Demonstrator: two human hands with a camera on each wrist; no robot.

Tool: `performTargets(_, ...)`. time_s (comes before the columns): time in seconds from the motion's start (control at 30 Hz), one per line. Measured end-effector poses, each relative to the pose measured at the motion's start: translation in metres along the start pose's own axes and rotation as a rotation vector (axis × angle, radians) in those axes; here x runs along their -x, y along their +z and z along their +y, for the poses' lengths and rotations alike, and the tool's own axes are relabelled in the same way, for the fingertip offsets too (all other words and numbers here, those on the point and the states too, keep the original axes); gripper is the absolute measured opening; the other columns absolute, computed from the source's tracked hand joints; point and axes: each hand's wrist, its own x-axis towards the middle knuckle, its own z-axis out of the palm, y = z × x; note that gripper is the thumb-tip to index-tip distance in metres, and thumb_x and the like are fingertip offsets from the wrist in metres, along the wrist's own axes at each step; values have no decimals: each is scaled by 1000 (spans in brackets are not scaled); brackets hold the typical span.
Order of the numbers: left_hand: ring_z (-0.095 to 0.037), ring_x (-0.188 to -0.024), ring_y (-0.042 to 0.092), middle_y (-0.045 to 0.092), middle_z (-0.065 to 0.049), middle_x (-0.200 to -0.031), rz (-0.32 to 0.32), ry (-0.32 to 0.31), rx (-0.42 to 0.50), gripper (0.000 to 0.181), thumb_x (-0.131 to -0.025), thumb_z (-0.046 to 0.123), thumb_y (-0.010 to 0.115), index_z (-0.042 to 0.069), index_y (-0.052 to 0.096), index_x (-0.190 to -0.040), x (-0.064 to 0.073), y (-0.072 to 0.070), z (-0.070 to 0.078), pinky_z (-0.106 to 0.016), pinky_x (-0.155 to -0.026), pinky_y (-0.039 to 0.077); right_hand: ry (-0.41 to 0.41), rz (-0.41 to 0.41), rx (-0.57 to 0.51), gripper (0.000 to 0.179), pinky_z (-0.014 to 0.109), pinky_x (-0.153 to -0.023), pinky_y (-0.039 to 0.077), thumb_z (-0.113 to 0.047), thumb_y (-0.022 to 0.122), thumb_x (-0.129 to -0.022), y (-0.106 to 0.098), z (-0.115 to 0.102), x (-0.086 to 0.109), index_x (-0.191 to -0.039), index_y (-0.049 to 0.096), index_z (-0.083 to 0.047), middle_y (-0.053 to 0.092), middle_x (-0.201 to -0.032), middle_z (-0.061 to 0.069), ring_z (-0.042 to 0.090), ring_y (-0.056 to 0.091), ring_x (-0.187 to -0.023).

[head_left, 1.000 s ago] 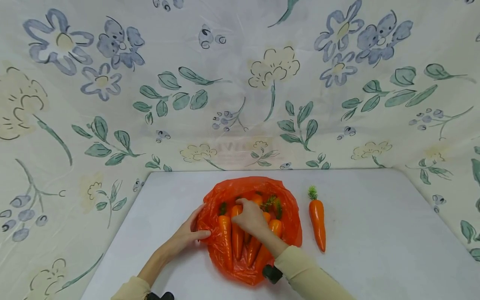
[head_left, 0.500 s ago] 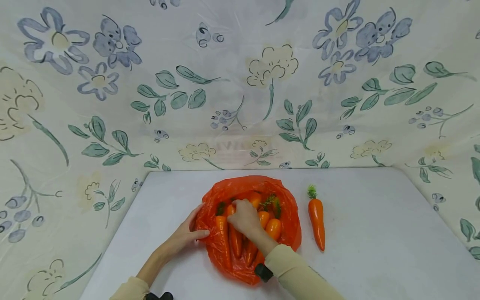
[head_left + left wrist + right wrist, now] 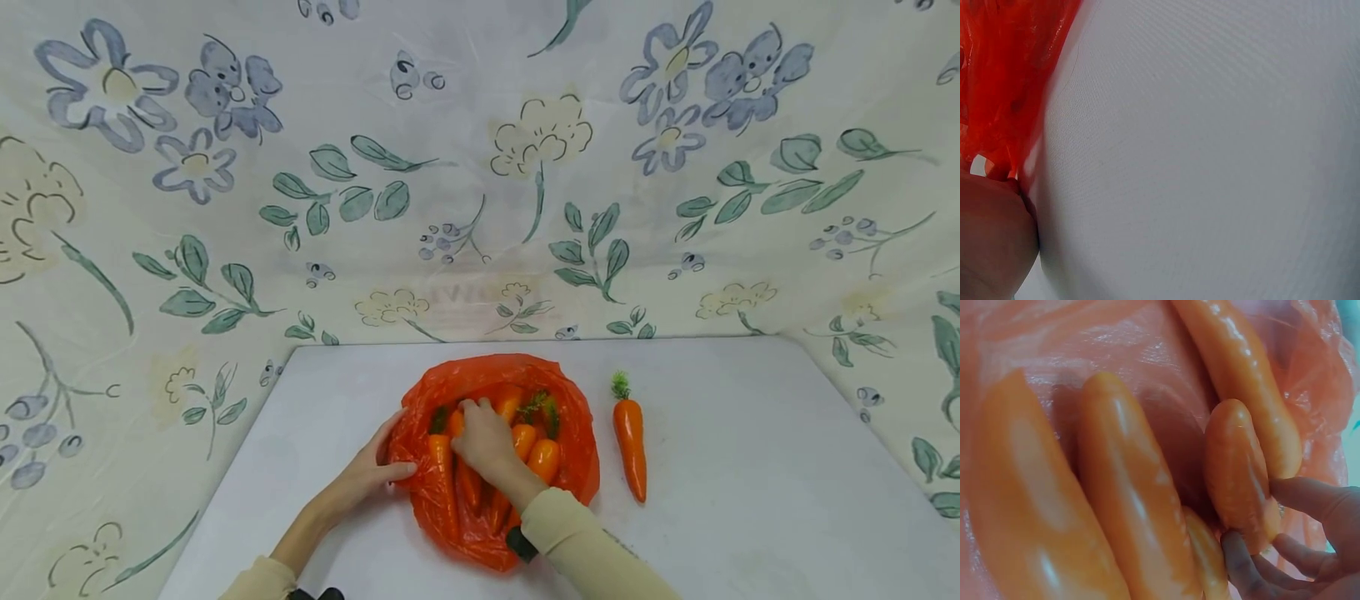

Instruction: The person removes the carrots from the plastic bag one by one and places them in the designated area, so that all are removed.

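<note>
A red plastic bag (image 3: 577, 467) lies open on the table with several orange toy carrots in it, their green tops toward the back. My left hand (image 3: 372, 464) holds the bag's left side, thumb in front; in the left wrist view, that hand (image 3: 994, 237) is partly cut off beside the red plastic. Inside the bag, my right hand (image 3: 486, 442) grips a carrot (image 3: 468, 483) near its top. In the right wrist view, thumb and fingers (image 3: 1304, 495) close round the thick end of that carrot (image 3: 1235, 462), while other carrots (image 3: 1129, 487) lie beside it.
A single carrot (image 3: 632, 450) with a green tuft lies on the white table (image 3: 735, 467), right of the bag. Behind and at the sides hangs a flower-patterned cloth (image 3: 480, 208), meeting the table's back edge.
My right hand has shifted slightly left within the bag, fingers staying about the carrot's top. The left hand keeps its place on the bag. The head view has shifted slightly.
</note>
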Motion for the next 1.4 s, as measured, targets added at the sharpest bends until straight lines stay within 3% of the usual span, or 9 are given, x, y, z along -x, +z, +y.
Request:
performTargets(0.13,-33,-147,21,17,-7,-164,3,-1,0,89,-87,35,68,27,16,-158,-1,0,1,-62,-117,20,0,-4,-1,52,42,-79,59,-17,77,-85,3,1,1,-131,58,-4,59,-123,16,31,65,-84)
performTargets(0.4,-35,-147,19,16,-9,-164,6,-4,-21,88,-87,35,68,28,16,-158,1,1,2,-64,-117,19,-98,40,2,57,38,-78,60,-6,74,-83,15,13,6,-136,53,-5,56,-120,16,28,64,-81)
performTargets(0.8,-35,-147,20,16,-9,-164,11,-17,-38,89,-87,37,68,28,16,-158,1,1,3,-64,-116,20,-32,0,-54,58,43,-90,57,-11,76,-84,9,14,5,-138,53,-9,54,-128,14,30,64,-95)
performTargets(1.07,-35,-148,20,18,-10,-164,16,6,-34,88,-87,34,68,26,16,-158,1,2,0,-63,-118,17,-26,27,-75,58,47,-91,56,-12,75,-85,5,13,4,-138,53,-8,55,-128,15,33,64,-98)
performTargets(1.4,-36,-149,18,15,-10,-165,14,5,-34,88,-88,35,68,27,16,-158,1,2,0,-64,-118,15,52,48,-144,59,48,-92,55,-10,73,-83,-1,8,6,-139,53,-8,56,-129,15,31,62,-96)
